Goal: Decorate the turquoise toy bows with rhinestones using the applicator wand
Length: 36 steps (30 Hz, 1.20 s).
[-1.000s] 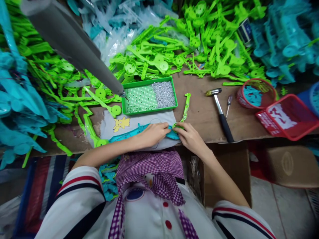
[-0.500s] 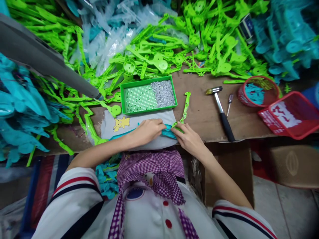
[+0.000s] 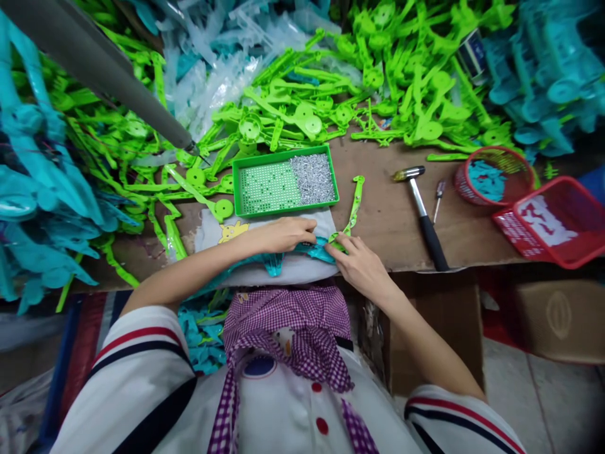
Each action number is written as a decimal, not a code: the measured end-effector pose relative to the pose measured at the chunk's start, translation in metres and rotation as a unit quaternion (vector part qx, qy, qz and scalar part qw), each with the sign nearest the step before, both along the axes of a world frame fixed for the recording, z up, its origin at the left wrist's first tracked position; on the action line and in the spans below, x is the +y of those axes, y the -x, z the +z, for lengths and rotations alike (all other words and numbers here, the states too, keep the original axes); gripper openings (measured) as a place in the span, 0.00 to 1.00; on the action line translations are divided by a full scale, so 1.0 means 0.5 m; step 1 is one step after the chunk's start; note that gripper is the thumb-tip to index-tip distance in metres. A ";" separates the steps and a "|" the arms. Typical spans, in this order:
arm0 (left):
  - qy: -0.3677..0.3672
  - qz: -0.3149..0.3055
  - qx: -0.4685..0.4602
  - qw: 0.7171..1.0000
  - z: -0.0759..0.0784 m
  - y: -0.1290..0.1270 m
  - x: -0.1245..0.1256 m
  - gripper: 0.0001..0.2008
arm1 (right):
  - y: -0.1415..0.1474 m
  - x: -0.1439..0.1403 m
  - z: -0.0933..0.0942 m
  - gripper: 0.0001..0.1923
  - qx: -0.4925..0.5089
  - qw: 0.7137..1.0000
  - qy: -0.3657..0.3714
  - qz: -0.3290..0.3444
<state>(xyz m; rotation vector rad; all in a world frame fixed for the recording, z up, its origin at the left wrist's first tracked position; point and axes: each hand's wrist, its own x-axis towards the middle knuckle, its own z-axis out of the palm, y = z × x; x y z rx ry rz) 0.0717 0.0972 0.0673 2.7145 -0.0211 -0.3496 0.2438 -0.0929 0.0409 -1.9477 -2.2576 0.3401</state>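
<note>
A translucent blue plastic part lies across the grey cloth at the table's front edge. My left hand is closed over its middle, fingertips curled down and partly hidden. At its right end my right hand pinches the blue part together with the lower end of a thin green plastic arm. That arm points away from me across the table, with small metal pieces along it. Just behind my hands stands a green tray with a perforated white-green area and a heap of small silvery metal pieces.
A hammer and a small screwdriver lie to the right. Beyond them are a round red basket of blue pieces and a red square basket with white pieces. Green parts are heaped behind. A grey arm slants in from upper left.
My left hand has shifted slightly up, and more of the blue part now shows below it, with a piece jutting toward me. My right hand keeps its pinch.
</note>
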 end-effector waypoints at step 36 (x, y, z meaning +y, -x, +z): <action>-0.051 0.263 -0.332 0.904 -0.018 0.225 -0.171 0.18 | -0.048 0.244 0.064 0.13 0.399 0.875 -0.219 -0.163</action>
